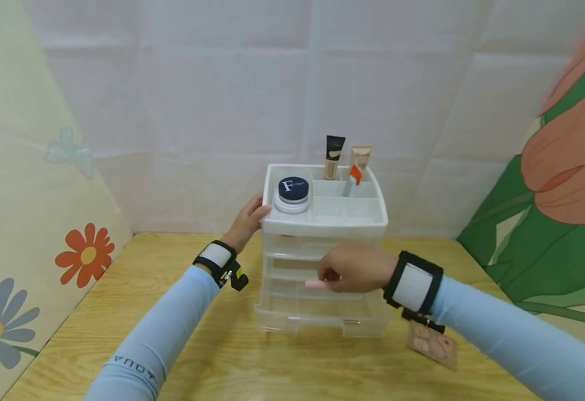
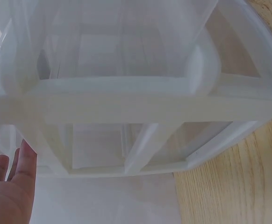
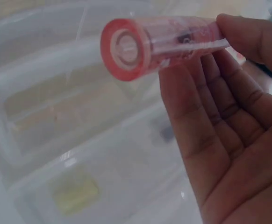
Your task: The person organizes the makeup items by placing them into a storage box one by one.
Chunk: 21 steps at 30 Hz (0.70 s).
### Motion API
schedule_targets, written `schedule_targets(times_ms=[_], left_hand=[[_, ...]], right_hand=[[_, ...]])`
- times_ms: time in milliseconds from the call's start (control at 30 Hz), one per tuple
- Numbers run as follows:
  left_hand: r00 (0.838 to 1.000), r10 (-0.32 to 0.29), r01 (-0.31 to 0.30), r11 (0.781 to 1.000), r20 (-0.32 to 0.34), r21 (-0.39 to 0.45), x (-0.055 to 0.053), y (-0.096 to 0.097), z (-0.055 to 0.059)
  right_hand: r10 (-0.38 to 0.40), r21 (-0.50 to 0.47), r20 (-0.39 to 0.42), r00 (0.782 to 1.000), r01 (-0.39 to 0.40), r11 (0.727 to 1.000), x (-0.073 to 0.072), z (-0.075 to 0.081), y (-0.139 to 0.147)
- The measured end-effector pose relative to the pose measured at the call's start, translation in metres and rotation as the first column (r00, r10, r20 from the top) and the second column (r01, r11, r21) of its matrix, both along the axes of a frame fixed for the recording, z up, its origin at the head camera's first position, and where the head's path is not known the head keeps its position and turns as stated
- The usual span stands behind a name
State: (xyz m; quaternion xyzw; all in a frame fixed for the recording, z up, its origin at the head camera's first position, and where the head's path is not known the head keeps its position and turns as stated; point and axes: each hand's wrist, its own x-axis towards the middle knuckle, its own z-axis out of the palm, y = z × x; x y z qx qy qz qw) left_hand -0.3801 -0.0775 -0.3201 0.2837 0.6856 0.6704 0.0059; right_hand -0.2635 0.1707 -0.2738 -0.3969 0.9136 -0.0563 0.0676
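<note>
My right hand [image 1: 357, 268] pinches a pink see-through cosmetic tube [image 3: 168, 44] between thumb and fingers, its round end pointing left. The tube is over the pulled-out bottom drawer [image 1: 317, 322] of a white and clear plastic drawer organizer [image 1: 322, 227]. My left hand [image 1: 248, 221] rests against the upper left side of the organizer. In the left wrist view its fingers [image 2: 26, 165] lie fairly straight along the white frame. Whatever lies in the drawer is blurred; a yellowish patch [image 3: 75, 191] shows through the plastic in the right wrist view.
On the organizer's top stand a dark-lidded round jar [image 1: 293, 192], a black-capped tube [image 1: 333, 157], a beige tube [image 1: 361, 159] and an orange-tipped item [image 1: 354, 177]. A palette [image 1: 434, 344] lies on the wooden table [image 1: 212, 356], right of the organizer. A white cloth hangs behind.
</note>
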Motion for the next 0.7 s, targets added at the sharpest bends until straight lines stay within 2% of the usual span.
schedule_targets(times_ms=[233, 500, 700], left_hand=[[1.000, 0.001, -0.001, 1.000, -0.002, 0.019, 0.000, 0.000, 0.000], [1.000, 0.001, -0.001, 1.000, 0.000, 0.022, 0.001, 0.001, 0.001], [1.000, -0.007, 0.007, 1.000, -0.005, 0.017, -0.001, 0.000, 0.000]], right_hand=[[0.069, 0.008, 0.049, 0.996, -0.069, 0.998, -0.009, -0.013, -0.017], [0.029, 0.045, 0.147, 0.989, -0.036, 0.998, -0.014, -0.025, -0.025], [0.034, 0.042, 0.192, 0.981, -0.043, 0.998, -0.015, -0.030, -0.027]])
